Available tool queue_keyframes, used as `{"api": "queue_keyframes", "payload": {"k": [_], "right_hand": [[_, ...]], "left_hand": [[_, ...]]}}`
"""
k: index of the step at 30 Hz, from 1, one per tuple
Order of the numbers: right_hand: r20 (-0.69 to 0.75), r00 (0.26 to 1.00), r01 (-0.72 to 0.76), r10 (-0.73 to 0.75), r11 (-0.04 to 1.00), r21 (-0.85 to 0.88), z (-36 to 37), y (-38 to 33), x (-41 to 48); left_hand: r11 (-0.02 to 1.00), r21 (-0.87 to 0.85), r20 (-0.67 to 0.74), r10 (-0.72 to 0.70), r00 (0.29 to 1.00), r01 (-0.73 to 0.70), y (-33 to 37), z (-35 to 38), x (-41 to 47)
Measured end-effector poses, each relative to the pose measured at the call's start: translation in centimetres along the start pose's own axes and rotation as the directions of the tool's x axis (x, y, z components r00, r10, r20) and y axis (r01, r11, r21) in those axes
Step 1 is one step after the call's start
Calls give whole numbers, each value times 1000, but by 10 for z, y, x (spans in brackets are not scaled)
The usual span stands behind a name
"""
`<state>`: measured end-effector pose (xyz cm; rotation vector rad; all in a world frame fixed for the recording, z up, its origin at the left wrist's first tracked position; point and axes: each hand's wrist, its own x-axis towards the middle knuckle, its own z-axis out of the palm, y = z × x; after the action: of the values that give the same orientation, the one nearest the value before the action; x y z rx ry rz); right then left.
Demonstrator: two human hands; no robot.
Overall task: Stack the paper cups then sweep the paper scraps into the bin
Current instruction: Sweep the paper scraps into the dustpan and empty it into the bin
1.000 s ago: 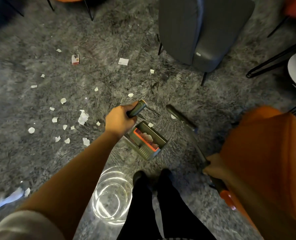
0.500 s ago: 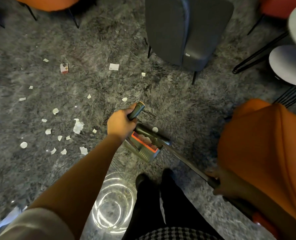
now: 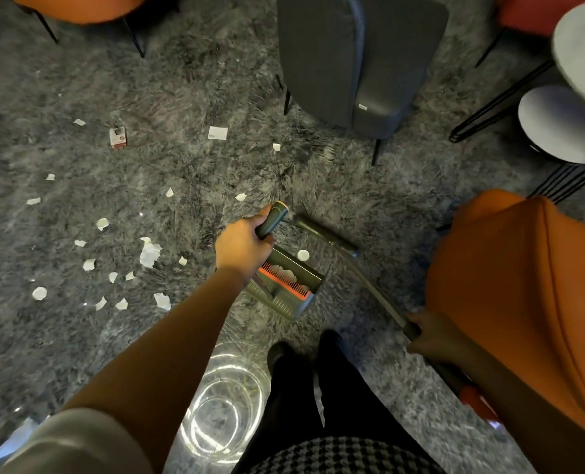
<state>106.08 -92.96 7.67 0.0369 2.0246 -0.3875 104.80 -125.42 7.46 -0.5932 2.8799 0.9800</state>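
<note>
My left hand [image 3: 241,248] grips the dark handle of a dustpan [image 3: 289,285] that stands on the grey shaggy carpet, with an orange comb edge and a few white scraps inside. A round scrap [image 3: 303,255] lies at its mouth. My right hand [image 3: 428,331] holds the broom shaft, and the broom head [image 3: 325,234] sits on the carpet just beyond the pan. Several white paper scraps [image 3: 149,253] lie scattered to the left. No paper cups or bin are in view.
A grey chair [image 3: 356,59] stands ahead, an orange chair [image 3: 523,285] is close at my right, and another orange seat [image 3: 79,6] sits at the far left. Round white tables [image 3: 557,124] are at the upper right. A small red-and-white carton [image 3: 117,137] lies on the carpet. My feet [image 3: 304,350] are below the pan.
The broom head swept in against the dustpan mouth half a second ago and has now drawn back away from it. The dustpan and my left hand stayed in place.
</note>
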Motion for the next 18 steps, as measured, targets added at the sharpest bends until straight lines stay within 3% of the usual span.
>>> {"api": "queue_keyframes", "payload": {"k": [10,14,18], "right_hand": [[186,979,-138,89,953,270,59,8,9],[108,994,-38,17,979,202,74,13,7],[164,984,-77,64,994,73,73,25,11]], "left_hand": [[1000,-17,-26,7,1000,-8,-3,4,2],[1000,-3,-22,6,1000,-6,-3,5,3],[999,28,-22,20,1000,-20,-1,5,2]]}}
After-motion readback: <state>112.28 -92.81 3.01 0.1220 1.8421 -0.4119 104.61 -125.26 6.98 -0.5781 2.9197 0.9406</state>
